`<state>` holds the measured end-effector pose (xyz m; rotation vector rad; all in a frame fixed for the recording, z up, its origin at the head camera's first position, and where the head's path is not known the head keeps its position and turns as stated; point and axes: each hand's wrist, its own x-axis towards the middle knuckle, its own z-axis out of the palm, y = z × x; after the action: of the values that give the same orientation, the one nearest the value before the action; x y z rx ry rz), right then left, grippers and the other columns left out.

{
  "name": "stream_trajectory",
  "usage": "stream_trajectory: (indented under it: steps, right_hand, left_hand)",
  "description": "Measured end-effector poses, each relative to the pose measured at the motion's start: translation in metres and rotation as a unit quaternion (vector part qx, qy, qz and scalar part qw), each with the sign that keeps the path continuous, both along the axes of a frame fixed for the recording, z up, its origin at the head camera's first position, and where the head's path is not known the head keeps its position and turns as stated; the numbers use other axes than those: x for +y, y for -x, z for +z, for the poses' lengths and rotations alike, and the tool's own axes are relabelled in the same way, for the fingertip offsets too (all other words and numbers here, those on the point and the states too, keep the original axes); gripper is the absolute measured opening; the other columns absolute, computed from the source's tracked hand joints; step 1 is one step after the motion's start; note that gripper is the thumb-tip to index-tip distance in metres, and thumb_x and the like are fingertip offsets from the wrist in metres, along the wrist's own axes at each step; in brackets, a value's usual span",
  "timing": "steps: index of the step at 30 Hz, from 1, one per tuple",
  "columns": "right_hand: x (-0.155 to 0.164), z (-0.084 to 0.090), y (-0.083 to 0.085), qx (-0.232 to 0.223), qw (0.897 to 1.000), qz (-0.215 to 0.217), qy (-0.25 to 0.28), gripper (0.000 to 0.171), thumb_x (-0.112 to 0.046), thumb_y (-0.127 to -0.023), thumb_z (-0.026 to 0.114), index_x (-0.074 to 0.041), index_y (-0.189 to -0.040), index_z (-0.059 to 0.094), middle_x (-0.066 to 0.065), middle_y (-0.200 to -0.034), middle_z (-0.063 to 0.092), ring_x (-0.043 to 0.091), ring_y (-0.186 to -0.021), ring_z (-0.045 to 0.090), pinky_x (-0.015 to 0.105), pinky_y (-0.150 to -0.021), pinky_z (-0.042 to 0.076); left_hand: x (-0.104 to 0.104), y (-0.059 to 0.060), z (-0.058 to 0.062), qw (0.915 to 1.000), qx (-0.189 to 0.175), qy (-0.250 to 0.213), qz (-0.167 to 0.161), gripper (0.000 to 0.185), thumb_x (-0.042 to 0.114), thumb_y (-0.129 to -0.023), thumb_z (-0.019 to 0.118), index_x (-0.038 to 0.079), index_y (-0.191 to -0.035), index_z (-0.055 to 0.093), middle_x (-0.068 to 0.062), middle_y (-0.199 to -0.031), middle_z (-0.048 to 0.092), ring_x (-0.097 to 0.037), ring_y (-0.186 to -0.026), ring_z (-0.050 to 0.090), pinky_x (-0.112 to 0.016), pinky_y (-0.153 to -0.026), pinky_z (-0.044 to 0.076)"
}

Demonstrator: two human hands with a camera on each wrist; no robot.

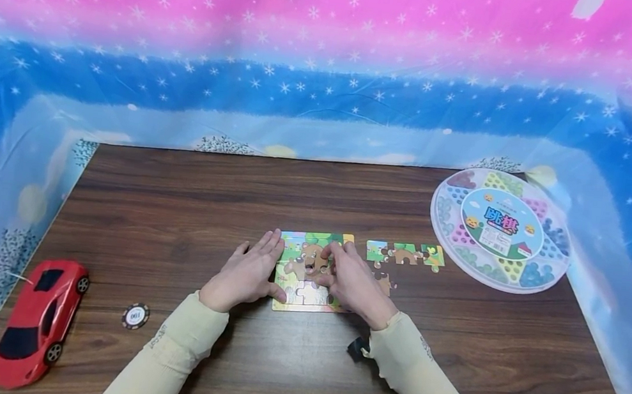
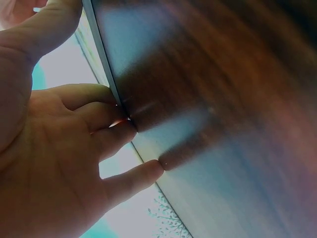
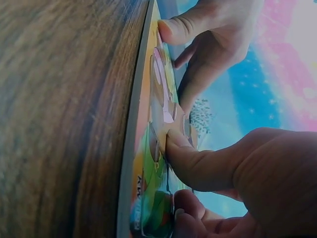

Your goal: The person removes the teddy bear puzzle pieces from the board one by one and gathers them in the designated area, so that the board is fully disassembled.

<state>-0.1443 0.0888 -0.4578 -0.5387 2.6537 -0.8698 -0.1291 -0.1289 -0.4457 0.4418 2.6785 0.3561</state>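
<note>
The puzzle lies flat mid-counter, its sides square to the counter's edges. It shows a cartoon bear on green. The left hand rests on its left edge, fingers straight. The right hand presses a piece into it with thumb and curled fingers. Loose pieces lie to the right, near a round box of marbles.

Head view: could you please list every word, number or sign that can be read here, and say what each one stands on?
"跳棋": large blue characters on the round label of the game box.
"100": printed on the poker chip, seen upside down.
Smaller print under the large characters on the box label: too small to read.
Puzzle, loose pieces, red car: no readable text.
Wrist views: no text at all.
</note>
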Motion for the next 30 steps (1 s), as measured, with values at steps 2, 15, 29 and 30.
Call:
stream_trajectory:
  steps: [2,15,29,30]
  right_hand:
    - [-0.001,0.0,0.0,0.001,1.0,-0.004,0.001,0.029,-0.004,-0.09,0.066,-0.016,-0.114,0.053,0.005,-0.095,0.046,0.017,-0.075,0.046,0.03,-0.058,0.042]
    - [-0.003,-0.001,-0.005,0.133,0.991,0.005,-0.007,0.031,-0.015,-0.081,0.08,-0.015,-0.103,0.059,-0.004,-0.086,0.058,0.014,-0.08,0.053,0.029,-0.067,0.046]
    - [0.037,0.017,-0.007,0.071,0.985,-0.046,0.153,0.018,-0.011,-0.087,0.073,-0.016,-0.101,0.064,-0.007,-0.08,0.066,0.014,-0.068,0.062,0.026,-0.054,0.051]
    - [0.046,0.02,-0.006,0.069,0.984,-0.056,0.152,0.019,-0.011,-0.086,0.073,-0.017,-0.101,0.064,-0.006,-0.08,0.066,0.016,-0.069,0.062,0.027,-0.054,0.051]
  left_hand:
    - [0.0,0.0,0.0,1.0,-0.001,0.001,0.0,0.108,0.053,-0.076,0.075,-0.001,-0.153,0.021,-0.016,-0.161,0.008,-0.028,-0.148,0.01,-0.06,-0.112,0.018]
    - [-0.001,0.0,0.0,1.0,0.0,0.005,0.0,0.109,0.054,-0.076,0.075,0.0,-0.153,0.021,-0.016,-0.161,0.008,-0.028,-0.148,0.01,-0.06,-0.112,0.018]
    - [0.0,-0.001,0.001,0.9999,0.006,-0.009,-0.001,0.106,0.051,-0.077,0.075,-0.001,-0.153,0.023,-0.017,-0.16,0.009,-0.029,-0.148,0.01,-0.06,-0.112,0.018]
    - [0.0,-0.001,0.002,0.9999,0.007,-0.009,-0.002,0.105,0.05,-0.077,0.076,-0.001,-0.153,0.023,-0.017,-0.16,0.009,-0.029,-0.148,0.01,-0.061,-0.112,0.018]
